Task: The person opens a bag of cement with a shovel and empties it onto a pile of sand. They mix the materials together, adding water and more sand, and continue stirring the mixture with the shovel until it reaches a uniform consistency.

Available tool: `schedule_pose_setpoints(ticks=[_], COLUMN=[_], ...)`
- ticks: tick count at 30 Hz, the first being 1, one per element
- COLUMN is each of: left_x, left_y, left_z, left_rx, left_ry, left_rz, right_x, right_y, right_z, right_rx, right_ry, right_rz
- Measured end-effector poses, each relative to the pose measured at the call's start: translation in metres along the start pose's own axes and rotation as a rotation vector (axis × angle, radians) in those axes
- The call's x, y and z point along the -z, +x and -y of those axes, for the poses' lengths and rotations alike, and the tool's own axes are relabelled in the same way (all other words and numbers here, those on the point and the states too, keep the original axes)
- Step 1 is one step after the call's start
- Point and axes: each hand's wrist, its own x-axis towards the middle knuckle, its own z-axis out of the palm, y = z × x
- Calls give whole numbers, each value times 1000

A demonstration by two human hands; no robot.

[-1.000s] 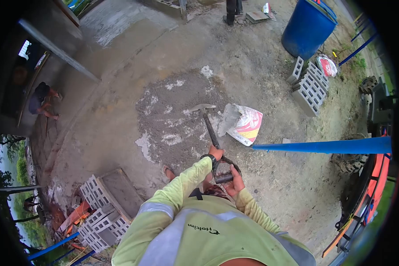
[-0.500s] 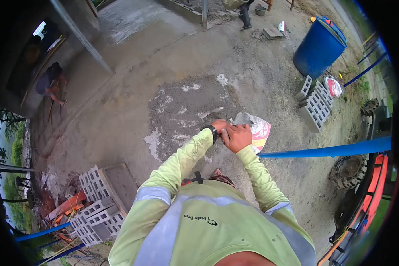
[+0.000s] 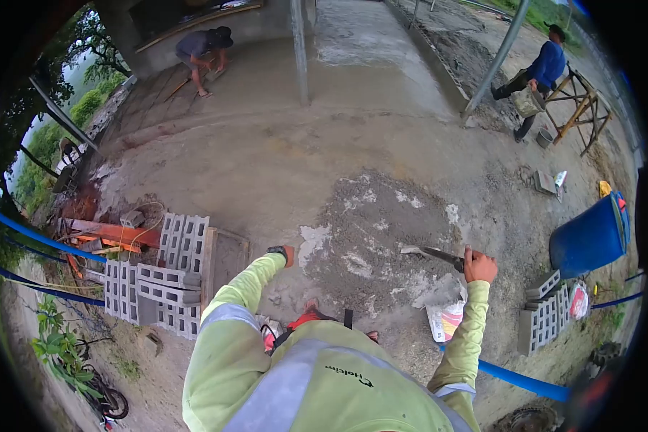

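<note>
My right hand (image 3: 479, 266) is closed around the handle of a long flat-bladed tool (image 3: 439, 255). Its blade points left over the grey cement mix (image 3: 381, 230), and the tip is coated whitish. Just below this hand, an opened cement bag (image 3: 448, 317) lies on the ground with grey powder spilling from its mouth. Out to the left, my left hand (image 3: 289, 255), with a dark watch at the wrist, hangs near the left edge of the mix. Its fingers look curled, and nothing shows in them.
Hollow blocks (image 3: 169, 288) are stacked at left beside a wooden-framed box (image 3: 227, 263). More blocks (image 3: 543, 320) and a blue drum (image 3: 589, 234) stand at right. One person (image 3: 201, 54) bends over the floor at back left; another (image 3: 543, 68) carries a bucket (image 3: 528, 102) at back right.
My hands, together beside the cement bag before, are now wide apart. The right holds the tool out to the right; the left has moved left. My view has turned left and up.
</note>
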Motion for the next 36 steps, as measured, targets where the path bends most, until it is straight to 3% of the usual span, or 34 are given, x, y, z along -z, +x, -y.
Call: schedule_pose_setpoints(ticks=[2, 4, 6, 8, 9, 11, 16, 18, 23, 36], left_x=[-55, -75, -89, -169, -164, -141, -139, -142, -107, -112], left_y=[3, -32, -58, -36, -47, -74, -60, -43, -34, -58], left_z=[63, 88, 100, 140, 136, 117, 116, 121, 103, 104], left_rx=[46, 151, 377, 166, 168, 386, 321, 303, 297, 305], left_ry=[-29, -297, -616, -480, -481, -666, -769, -900, -1076, -1069], left_rz=[39, 60, 214, 174, 173, 357, 266, 113, 65, 149], right_x=[-7, -13, -15, -12, -12, -16, -6, -5, -12, -20], right_y=[11, 25, 35, 44, 47, 54, 59, 59, 55, 57], right_z=[-1, -1, -2, 2, 2, 0, 10, 14, 7, 0], right_rx=[-20, -39, -119, -138, -171, -192, -233, -260, -199, -246], right_ry=[-17, -40, -57, -32, -32, -28, 3, 37, -37, -46], right_rz=[1, 6, 26, 81, 93, 104, 118, 133, 51, -67])
